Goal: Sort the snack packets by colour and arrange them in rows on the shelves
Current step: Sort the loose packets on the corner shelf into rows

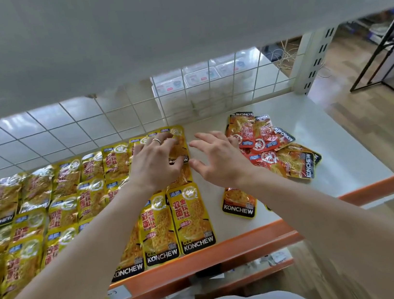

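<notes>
The white flat shelf (337, 144) with its orange front lip (254, 237) fills most of what I can see, with a white wire grid panel (62, 132) standing along its back at 12 o'clock. From 9 o'clock across to the middle, glossy yellow foil snack packets (47, 208) lie flat in overlapping rows, their black bands towards me. At 2 o'clock a loose heap of red foil snack packets (265, 139) lies at mixed angles, well apart from the yellow rows. A single red-and-black foil packet (239, 204) lies by itself at 5 o'clock from centre, partly under the right forearm.

My left hand (154, 163) sits on the end yellow packet (179, 139) of the back row. Its fingers are bent down over the packet's top half and its thumb is hooked at the lower edge, so it has hold of that packet. My right hand (220, 161) is spread wide, fingers straight and apart, holding nothing. It is over the bare strip of shelf between the yellow rows and the red heap. I cannot tell whether it touches the shelf. A thin silver ring (156, 141) shows on a left finger.
</notes>
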